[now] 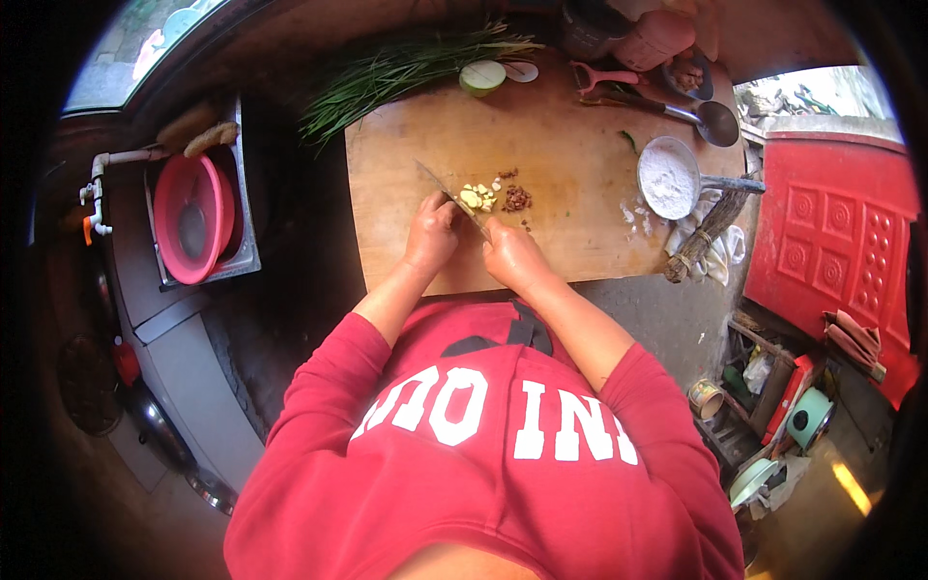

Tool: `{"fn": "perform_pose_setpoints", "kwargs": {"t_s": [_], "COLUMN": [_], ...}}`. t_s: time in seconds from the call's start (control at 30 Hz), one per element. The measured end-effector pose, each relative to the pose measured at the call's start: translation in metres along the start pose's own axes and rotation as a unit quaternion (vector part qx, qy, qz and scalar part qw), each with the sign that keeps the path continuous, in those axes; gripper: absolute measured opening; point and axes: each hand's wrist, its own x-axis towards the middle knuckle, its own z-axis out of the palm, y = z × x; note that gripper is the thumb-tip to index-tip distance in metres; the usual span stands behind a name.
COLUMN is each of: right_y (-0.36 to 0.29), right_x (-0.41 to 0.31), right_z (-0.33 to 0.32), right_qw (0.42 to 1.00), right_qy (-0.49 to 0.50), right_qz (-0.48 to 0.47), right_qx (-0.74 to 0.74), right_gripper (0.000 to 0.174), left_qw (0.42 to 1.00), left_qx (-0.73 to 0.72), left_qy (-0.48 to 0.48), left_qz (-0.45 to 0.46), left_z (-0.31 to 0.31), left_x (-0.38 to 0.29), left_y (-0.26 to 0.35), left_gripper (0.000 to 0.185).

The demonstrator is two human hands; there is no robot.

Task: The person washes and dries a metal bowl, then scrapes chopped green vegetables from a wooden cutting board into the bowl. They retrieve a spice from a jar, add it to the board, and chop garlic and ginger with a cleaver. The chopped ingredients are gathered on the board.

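My right hand (515,254) grips the handle end of a kitchen knife (436,178), whose blade slants up and left across the wooden tabletop (399,138). Against the near side of the blade, my left hand (433,230) has its fingers curled; whether anything is pinched in them is hidden. Just beyond the knife lie pale yellow cut pieces (471,198), which look like garlic. Right of these is a small heap of dark red chopped bits (517,199), with a few crumbs scattered around.
Long green leafy stalks (391,76) and a cut pale-green vegetable (482,77) lie along the far edge. Toward the right are a pink peeler (605,77), a metal ladle (716,123), a dipper of white powder (667,177) and a tied bundle of sticks (707,235). A pink basin (190,254) sits in the left sink.
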Motion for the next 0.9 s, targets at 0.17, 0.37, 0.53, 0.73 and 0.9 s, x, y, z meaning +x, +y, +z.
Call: {"fn": "perform_pose_setpoints", "kwargs": {"t_s": [0.17, 0.37, 0.53, 0.73, 0.9], "right_y": [0.007, -0.003, -0.012, -0.003, -0.009], "right_x": [0.003, -0.005, -0.009, -0.003, -0.006], "right_z": [0.006, 0.002, -0.001, 0.004, -0.03], "right_qw": [1.0, 1.0, 0.999, 1.0, 1.0], "right_qy": [0.005, -0.007, 0.004, -0.007, 0.003], "right_qz": [0.0, 0.0, -0.014, -0.008, -0.018], "right_qx": [0.007, 0.009, 0.029, 0.018, 0.002], "right_gripper": [0.015, 0.014, 0.014, 0.016, 0.015], "left_qw": [1.0, 1.0, 1.0, 1.0, 0.998], "left_qx": [0.007, 0.005, 0.002, 0.017, 0.005], "left_qy": [-0.013, -0.007, -0.016, -0.018, 0.06], "left_qz": [-0.006, 0.001, -0.008, -0.013, 0.03], "left_z": [-0.001, -0.003, -0.003, -0.006, 0.009], "left_x": [-0.001, -0.007, -0.011, -0.01, -0.001], "left_y": [0.002, 0.003, -0.005, -0.003, 0.008], "left_gripper": [0.022, 0.026, 0.033, 0.028, 0.02]}}
